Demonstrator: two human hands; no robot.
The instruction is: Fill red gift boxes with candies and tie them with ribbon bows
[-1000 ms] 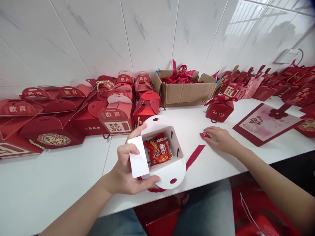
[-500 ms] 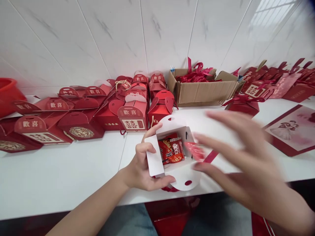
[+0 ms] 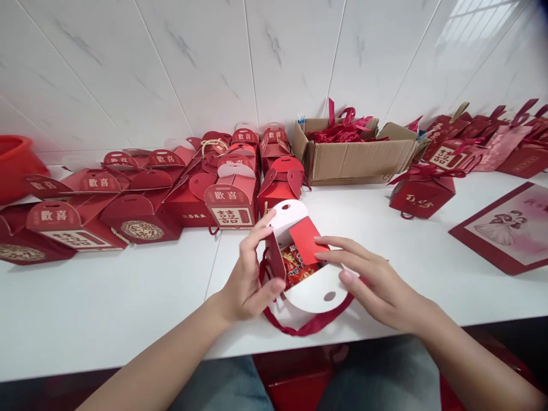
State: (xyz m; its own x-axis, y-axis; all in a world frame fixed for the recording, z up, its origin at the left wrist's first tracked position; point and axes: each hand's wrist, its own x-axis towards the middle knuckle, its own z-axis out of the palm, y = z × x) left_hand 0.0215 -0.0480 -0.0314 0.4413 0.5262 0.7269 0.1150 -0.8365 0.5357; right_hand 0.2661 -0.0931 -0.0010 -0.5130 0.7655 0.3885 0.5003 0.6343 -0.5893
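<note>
Between my hands on the table is a small gift box (image 3: 329, 282) with round white tabs, each with a hole, at its near and far sides. Red wrapped sweets (image 3: 295, 265) show inside. Its right-hand flap (image 3: 307, 238) leans inward, red side up, under the fingertips of my right hand (image 3: 377, 279), whose thumb rests by the near tab. My left hand (image 3: 250, 274) grips the left side, fingers at the far corner and thumb near the front, with the left flap (image 3: 275, 260) tilted upright. A dark red ribbon (image 3: 312, 327) loops around the box's near side.
Several closed red gift boxes (image 3: 231, 197) stand in rows at the back left. A cardboard box (image 3: 359, 162) of red ribbons (image 3: 342, 128) is against the wall. A ribboned box (image 3: 423, 191) and a printed box (image 3: 505, 228) lie right. A red tub (image 3: 19, 168) is far left.
My right hand has come down onto the box, and the small red packet it held is no longer in its fingers. The right flap has folded inward and the left flap has risen.
</note>
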